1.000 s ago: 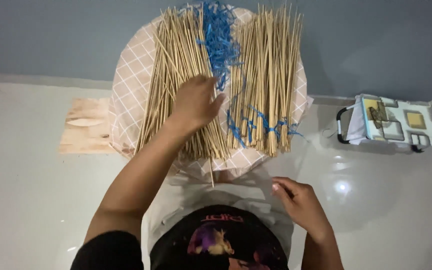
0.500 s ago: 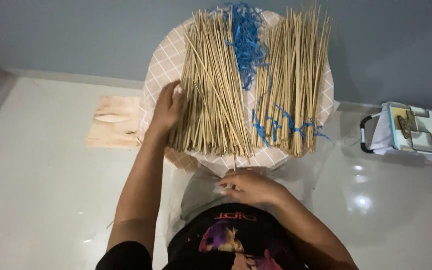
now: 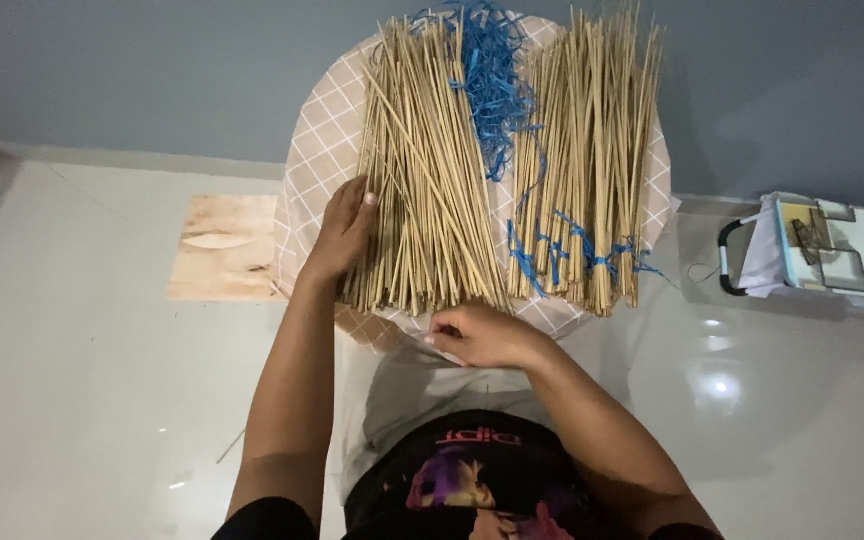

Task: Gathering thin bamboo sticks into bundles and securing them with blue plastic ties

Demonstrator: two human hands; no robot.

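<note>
A loose pile of thin bamboo sticks [image 3: 430,170] lies on the left half of a round table with a checked cloth [image 3: 314,170]. My left hand [image 3: 344,232] rests flat against the pile's left edge, fingers together. My right hand [image 3: 482,336] is at the near ends of the sticks by the table's front edge, fingers curled; whether it holds a stick I cannot tell. To the right lie bundles of sticks [image 3: 592,160] tied with blue string [image 3: 582,250]. A tangle of blue string [image 3: 492,80] lies between the two heaps.
A flat wooden board [image 3: 222,248] lies on the glossy white floor left of the table. A small pale box with a black handle [image 3: 832,250] sits on the floor at the right. A grey wall runs behind the table.
My left hand slid from the top of the loose pile to its left edge. My right hand came up from my lap to the near ends of the sticks.
</note>
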